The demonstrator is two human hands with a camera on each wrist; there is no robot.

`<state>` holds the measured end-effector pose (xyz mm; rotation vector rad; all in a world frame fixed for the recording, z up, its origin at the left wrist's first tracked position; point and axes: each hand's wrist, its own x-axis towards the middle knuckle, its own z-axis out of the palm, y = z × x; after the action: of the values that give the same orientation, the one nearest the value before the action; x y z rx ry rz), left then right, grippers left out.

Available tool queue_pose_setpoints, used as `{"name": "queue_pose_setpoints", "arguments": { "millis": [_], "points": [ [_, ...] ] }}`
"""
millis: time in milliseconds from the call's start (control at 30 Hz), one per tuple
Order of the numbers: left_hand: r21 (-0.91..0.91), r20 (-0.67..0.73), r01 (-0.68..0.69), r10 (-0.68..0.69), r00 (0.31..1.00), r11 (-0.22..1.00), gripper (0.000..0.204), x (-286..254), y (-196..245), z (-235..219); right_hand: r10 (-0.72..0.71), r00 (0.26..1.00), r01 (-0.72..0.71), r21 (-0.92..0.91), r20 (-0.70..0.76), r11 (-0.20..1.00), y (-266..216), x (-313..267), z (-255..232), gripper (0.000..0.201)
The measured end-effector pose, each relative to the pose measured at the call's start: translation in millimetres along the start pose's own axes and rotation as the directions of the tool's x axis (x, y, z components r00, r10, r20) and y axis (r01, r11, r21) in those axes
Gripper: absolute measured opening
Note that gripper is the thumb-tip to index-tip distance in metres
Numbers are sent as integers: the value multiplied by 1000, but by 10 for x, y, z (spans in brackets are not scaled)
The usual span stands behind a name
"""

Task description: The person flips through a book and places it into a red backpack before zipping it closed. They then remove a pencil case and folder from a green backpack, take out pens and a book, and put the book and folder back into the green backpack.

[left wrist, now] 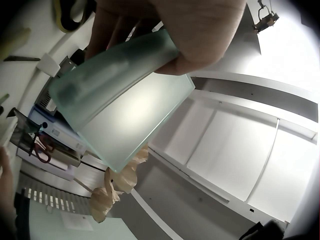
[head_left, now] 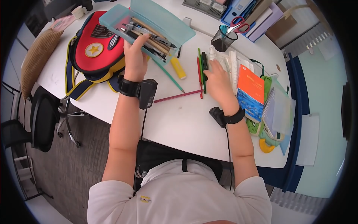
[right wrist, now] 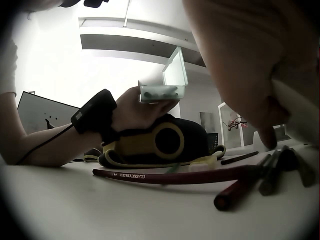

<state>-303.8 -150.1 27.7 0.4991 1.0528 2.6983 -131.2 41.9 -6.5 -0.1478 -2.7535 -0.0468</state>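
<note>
My left hand [head_left: 135,61] grips the near side of a translucent teal pencil case [head_left: 112,19], held up over the table with its lid raised. Several pens and pencils [head_left: 158,46] lie inside it. On the table, my right hand [head_left: 220,84] is beside a red pencil [head_left: 198,69], green pencils [head_left: 201,59] and a black pen [head_left: 204,61]; its fingertips overlap a white spiral notebook [head_left: 223,56]. A maroon pencil [right wrist: 175,176] lies crosswise against the red one. Between the hands are a teal pencil [head_left: 169,77] and a yellow highlighter [head_left: 178,69].
A red and navy backpack [head_left: 89,63] stands at the left. Behind the right hand is a mesh pen cup [head_left: 223,39] with scissors [head_left: 238,26]. An orange and blue book [head_left: 250,89] and a green pouch [head_left: 253,127] lie at the right. Folders [head_left: 242,13] stand at the back.
</note>
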Motion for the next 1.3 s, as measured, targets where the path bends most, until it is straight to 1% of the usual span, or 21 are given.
{"name": "queue_pose_setpoints", "arguments": {
  "millis": [167,267,367,467,567,667,767,867,967,1067,1167,1267,1300],
  "points": [
    [0,-1,-2,2,1000,1000,32,0,9,0,132,989,-122,-144,61,982,181,14,-162,18],
    [-2,3,15,-15,1000,1000,31,-5,10,1,125,991,-111,-230,49,967,271,-19,-185,14],
    [9,6,37,-37,999,999,32,0,4,-5,62,973,14,-324,222,946,146,-8,-287,28],
    [28,15,30,-31,999,999,34,5,-16,-20,-11,953,112,-315,304,942,62,-12,-122,25],
    [31,6,22,-22,1000,999,34,10,-5,-34,-34,981,87,-279,191,956,-3,-49,62,26],
    [30,-11,33,-33,999,999,34,14,12,-31,-91,989,120,-290,114,950,-30,-80,244,25],
    [34,-17,28,-28,999,999,34,22,19,-47,-119,987,140,-230,104,963,-59,-76,330,34],
    [39,-8,17,-16,1000,999,33,23,14,-60,-117,981,142,-160,155,977,-108,-44,335,42],
    [36,-3,7,-7,1000,999,33,36,1,-67,-97,968,112,-53,233,992,-152,5,240,45],
    [26,-13,14,-14,1000,1000,33,48,0,-80,-28,966,24,17,255,1000,-188,27,186,49],
    [24,-14,23,-22,1000,999,33,40,1,-79,-56,998,52,197,12,979,-256,29,157,31],
    [41,-9,27,-27,1000,999,33,26,-8,-62,-162,981,89,487,109,869,-404,53,-33,20],
    [46,-4,31,-31,1000,998,33,20,-7,-51,-187,976,118,453,109,884,-424,28,-22,17]
  ]
}}
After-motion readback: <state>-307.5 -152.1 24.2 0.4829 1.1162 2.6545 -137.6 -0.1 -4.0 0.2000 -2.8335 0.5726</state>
